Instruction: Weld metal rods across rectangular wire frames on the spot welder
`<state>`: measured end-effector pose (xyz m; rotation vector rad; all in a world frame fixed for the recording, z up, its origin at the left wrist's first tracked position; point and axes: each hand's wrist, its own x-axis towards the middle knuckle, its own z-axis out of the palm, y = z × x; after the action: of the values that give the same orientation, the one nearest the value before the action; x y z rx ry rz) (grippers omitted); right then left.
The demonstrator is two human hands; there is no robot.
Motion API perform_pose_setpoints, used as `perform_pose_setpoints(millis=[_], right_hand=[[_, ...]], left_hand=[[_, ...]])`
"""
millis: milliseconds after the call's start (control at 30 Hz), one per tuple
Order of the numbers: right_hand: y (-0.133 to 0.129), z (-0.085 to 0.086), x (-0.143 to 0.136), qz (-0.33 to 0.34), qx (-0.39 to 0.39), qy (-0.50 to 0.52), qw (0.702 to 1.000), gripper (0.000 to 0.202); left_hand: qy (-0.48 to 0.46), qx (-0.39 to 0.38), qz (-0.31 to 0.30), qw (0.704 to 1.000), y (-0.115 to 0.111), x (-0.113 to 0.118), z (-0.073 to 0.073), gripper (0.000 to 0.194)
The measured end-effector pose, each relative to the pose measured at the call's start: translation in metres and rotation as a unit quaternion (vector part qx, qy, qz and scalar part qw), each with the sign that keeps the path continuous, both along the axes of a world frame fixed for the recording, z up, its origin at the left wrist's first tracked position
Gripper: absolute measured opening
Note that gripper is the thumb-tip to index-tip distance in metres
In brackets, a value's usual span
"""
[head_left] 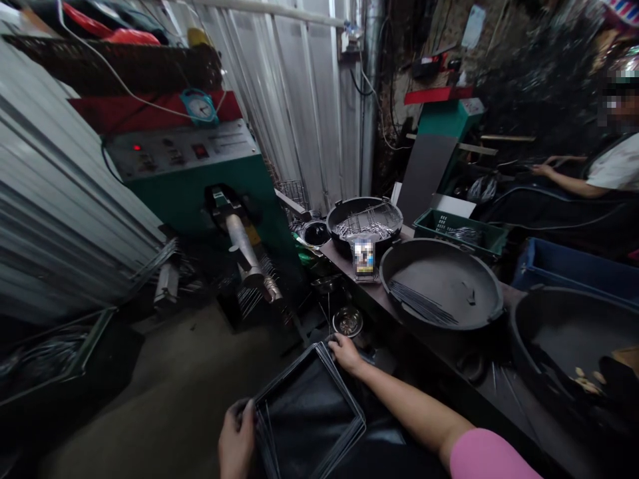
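Observation:
A stack of rectangular metal wire frames rests over my lap, on a black apron or sheet. My left hand grips its left corner, thumb over the wires. At the far corner, my right hand is closed with the fingertips pinched against the wires. Just beyond this corner is the metal arm of a green machine. A small metal bowl with small bits in it sits past my right hand.
To the right, a bench carries a round black pan with straight rods, another pan with wire pieces, and a phone-like object. A green crate and blue bin stand behind. A co-worker sits far right.

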<state>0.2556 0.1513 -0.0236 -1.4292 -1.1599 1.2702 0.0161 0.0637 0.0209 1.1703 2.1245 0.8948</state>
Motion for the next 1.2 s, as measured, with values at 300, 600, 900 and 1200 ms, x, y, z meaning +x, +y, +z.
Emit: perform_pose_setpoints(millis=[300,600,900,1200], right_hand=[[0.001,0.026,0.021,-0.082,0.096,0.015,0.992,0.031],[-0.015,0.092,0.043,0.104,0.256,-0.129,0.952,0.017],[-0.011,0.078,0.045,0.178,0.160,-0.135,0.962,0.020],[-0.006,0.062,0.040,0.154,0.145,-0.157,0.965,0.022]], left_hand=[[-0.389,0.022,0.106,0.915,-0.002,0.011,-0.007,0.041],[-0.489,-0.008,0.046,0.871,0.019,0.017,0.022,0.036],[-0.492,0.060,0.089,0.864,0.004,0.019,0.021,0.032],[-0.473,0.123,0.117,0.865,-0.009,0.021,0.034,0.026]])
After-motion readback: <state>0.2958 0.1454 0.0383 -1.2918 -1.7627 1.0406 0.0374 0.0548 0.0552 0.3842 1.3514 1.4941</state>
